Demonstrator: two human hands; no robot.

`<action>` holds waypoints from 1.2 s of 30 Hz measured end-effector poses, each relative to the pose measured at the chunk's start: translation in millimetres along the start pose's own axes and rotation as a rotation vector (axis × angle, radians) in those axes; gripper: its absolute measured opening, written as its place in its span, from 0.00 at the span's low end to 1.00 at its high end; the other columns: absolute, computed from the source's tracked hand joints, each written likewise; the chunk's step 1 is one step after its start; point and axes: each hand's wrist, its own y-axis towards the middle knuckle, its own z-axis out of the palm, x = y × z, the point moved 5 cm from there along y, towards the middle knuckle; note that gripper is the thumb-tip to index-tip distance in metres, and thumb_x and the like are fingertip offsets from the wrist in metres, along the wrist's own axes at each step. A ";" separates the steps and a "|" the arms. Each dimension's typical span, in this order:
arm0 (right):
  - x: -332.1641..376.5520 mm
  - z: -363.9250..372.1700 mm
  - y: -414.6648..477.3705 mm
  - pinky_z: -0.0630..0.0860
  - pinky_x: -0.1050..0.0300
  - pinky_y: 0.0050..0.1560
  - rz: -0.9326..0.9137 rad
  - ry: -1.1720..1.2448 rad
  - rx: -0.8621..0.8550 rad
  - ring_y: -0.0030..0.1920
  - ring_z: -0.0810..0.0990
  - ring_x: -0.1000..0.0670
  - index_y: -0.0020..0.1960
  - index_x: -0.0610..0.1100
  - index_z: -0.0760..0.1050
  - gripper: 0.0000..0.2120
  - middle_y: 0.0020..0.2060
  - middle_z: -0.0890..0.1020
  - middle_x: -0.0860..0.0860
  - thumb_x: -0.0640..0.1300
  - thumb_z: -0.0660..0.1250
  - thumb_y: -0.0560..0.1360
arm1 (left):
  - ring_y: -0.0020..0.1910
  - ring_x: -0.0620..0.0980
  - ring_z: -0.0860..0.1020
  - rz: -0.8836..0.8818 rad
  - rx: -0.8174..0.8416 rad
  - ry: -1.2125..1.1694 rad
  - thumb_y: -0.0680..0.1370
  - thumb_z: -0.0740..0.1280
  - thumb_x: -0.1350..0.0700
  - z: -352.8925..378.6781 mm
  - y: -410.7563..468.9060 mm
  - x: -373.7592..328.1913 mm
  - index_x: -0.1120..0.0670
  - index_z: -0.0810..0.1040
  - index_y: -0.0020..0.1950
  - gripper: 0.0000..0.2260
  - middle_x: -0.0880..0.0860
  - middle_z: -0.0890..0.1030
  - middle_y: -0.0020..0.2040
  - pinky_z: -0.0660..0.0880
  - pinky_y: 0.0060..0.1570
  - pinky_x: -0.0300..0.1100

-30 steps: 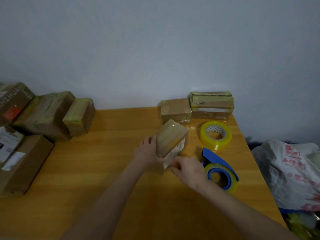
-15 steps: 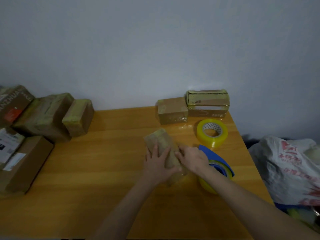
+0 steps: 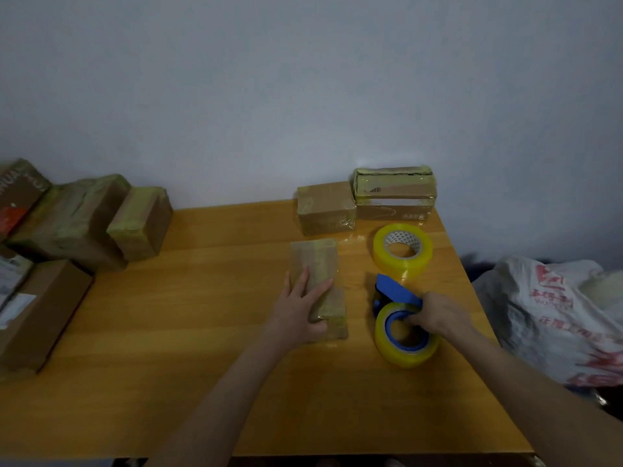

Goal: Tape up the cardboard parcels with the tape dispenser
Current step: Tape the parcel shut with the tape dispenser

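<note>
A small cardboard parcel (image 3: 315, 261), partly covered in tape, lies flat in the middle of the wooden table (image 3: 188, 332). My left hand (image 3: 300, 308) rests flat on its near half with fingers straight. To the right sits the blue tape dispenser (image 3: 396, 291) loaded with a yellow tape roll (image 3: 404, 352). My right hand (image 3: 438, 313) grips the dispenser, with fingers curled into the blue hub of the roll.
A spare yellow tape roll (image 3: 403, 254) stands behind the dispenser. Two taped parcels (image 3: 326, 207) (image 3: 394, 193) sit at the back right against the wall. Several more boxes (image 3: 81, 217) are piled at the left edge. A white plastic bag (image 3: 556, 311) lies beyond the table's right edge.
The parcel went from tilted up in both hands to lying flat on the table. My right hand left the parcel and moved right to take hold of the dispenser.
</note>
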 end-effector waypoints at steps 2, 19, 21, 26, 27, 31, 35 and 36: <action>4.3 -4.5 0.4 0.77 0.54 0.39 -0.015 0.027 0.007 0.43 0.79 0.48 0.51 0.45 0.71 0.17 0.41 0.78 0.49 0.54 0.73 0.72 | 0.76 0.63 0.40 0.024 -0.003 -0.015 0.73 0.68 0.47 -1.7 -0.4 2.7 0.36 0.53 0.75 0.35 0.49 0.41 0.79 0.58 0.72 0.57; 24.7 -29.6 -22.4 0.75 0.59 0.48 -0.213 0.656 0.194 0.51 0.79 0.53 0.61 0.49 0.71 0.30 0.53 0.79 0.53 0.54 0.78 0.64 | 0.76 0.51 0.54 0.045 -0.165 -0.302 0.77 0.67 0.49 -12.6 -20.4 -6.6 0.46 0.62 0.75 0.28 0.51 0.54 0.78 0.60 0.73 0.50; 23.4 -56.3 -27.0 0.75 0.55 0.49 -0.221 0.673 0.113 0.51 0.80 0.51 0.58 0.48 0.74 0.29 0.51 0.80 0.51 0.58 0.76 0.61 | 0.68 0.48 0.68 -0.026 -0.383 -0.551 0.77 0.68 0.54 -36.6 -20.5 -7.5 0.52 0.70 0.70 0.22 0.51 0.68 0.71 0.70 0.66 0.45; 52.3 -102.2 -57.1 0.75 0.67 0.34 -0.483 0.602 0.049 0.40 0.81 0.59 0.53 0.52 0.74 0.22 0.47 0.80 0.51 0.39 0.79 0.66 | 0.47 0.44 0.80 -0.167 -0.356 -1.218 0.79 0.65 0.52 -78.2 -16.2 -25.6 0.47 0.78 0.51 0.03 0.48 0.82 0.50 0.76 0.40 0.32; 58.8 -103.8 -65.2 0.75 0.68 0.34 -0.529 0.587 0.061 0.41 0.81 0.60 0.55 0.54 0.73 0.25 0.48 0.80 0.52 0.38 0.80 0.64 | 0.47 0.45 0.81 -0.171 -0.291 -1.301 0.80 0.63 0.50 -81.6 -16.2 -30.0 0.49 0.79 0.52 0.06 0.49 0.83 0.49 0.76 0.40 0.33; 75.2 -98.4 -85.1 0.76 0.66 0.38 -0.630 0.576 0.105 0.48 0.80 0.59 0.60 0.54 0.71 0.32 0.54 0.77 0.52 0.39 0.79 0.61 | 0.40 0.43 0.82 -0.142 -0.192 -1.398 0.78 0.63 0.45 -86.9 -27.3 -40.8 0.53 0.80 0.52 0.13 0.48 0.84 0.43 0.77 0.38 0.36; 82.1 -90.0 -90.0 0.79 0.60 0.41 -0.647 0.517 0.141 0.53 0.78 0.51 0.62 0.53 0.69 0.32 0.57 0.74 0.51 0.31 0.76 0.66 | 0.39 0.43 0.81 -0.155 -0.151 -1.447 0.74 0.66 0.44 -84.8 -36.2 -38.0 0.57 0.79 0.53 0.18 0.49 0.83 0.43 0.77 0.38 0.35; 82.6 -88.2 -90.3 0.80 0.55 0.45 -0.643 0.505 0.149 0.54 0.78 0.51 0.62 0.52 0.69 0.32 0.57 0.74 0.51 0.31 0.76 0.66 | 0.39 0.43 0.81 -0.155 -0.140 -1.463 0.76 0.66 0.46 -83.9 -37.4 -36.5 0.58 0.79 0.52 0.15 0.49 0.83 0.43 0.76 0.38 0.35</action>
